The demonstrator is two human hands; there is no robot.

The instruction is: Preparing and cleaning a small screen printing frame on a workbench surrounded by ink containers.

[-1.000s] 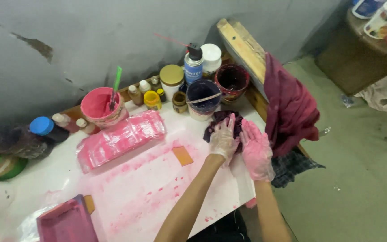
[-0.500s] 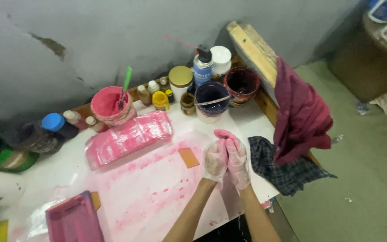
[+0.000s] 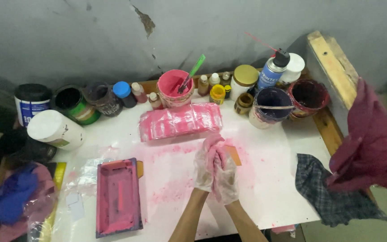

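Both gloved hands have come away from the dark checked cloth (image 3: 332, 192) at the table's right edge and now press together mid-table. Left hand (image 3: 204, 163) and right hand (image 3: 225, 172) clasp each other, thin clear gloves smeared pink, holding nothing else. Behind them lies a glossy pink plastic-wrapped block (image 3: 180, 121) on the stained white tabletop (image 3: 274, 179).

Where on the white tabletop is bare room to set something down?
Free: between the clasped hands and the checked cloth, and between the pink tray and the hands. Crowded: the back row of paint pots along the wall.
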